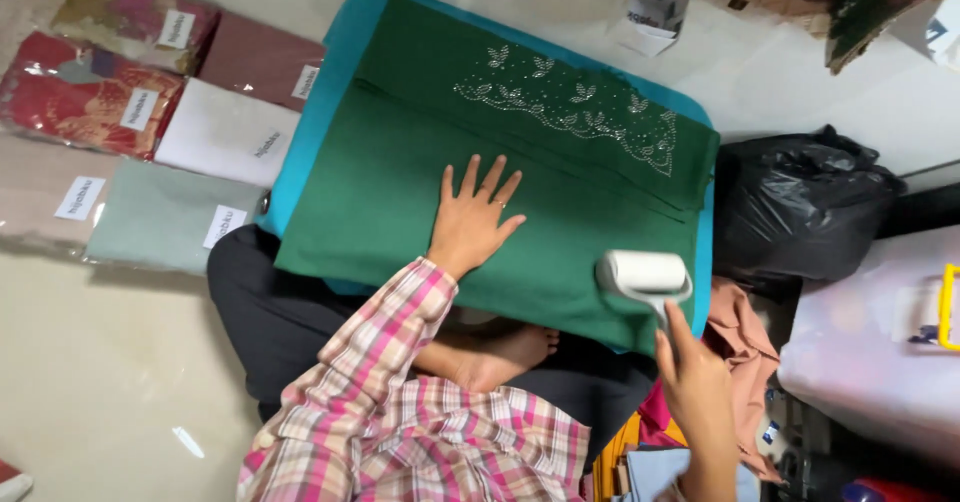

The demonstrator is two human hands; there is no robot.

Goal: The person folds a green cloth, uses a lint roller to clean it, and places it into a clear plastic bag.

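The left hand (pixel 468 220) lies flat, fingers spread, on the folded green cloth (pixel 420 192). The right hand (pixel 692 377) grips the white lint roller (pixel 643 274) at the cloth's near right edge, its roll lying left-right.

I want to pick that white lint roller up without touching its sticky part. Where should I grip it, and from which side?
Grip the lint roller by its thin handle, probably from the near edge of the green cloth: the handle runs back toward the right hand that holds it, while the roll lies crosswise on the cloth.
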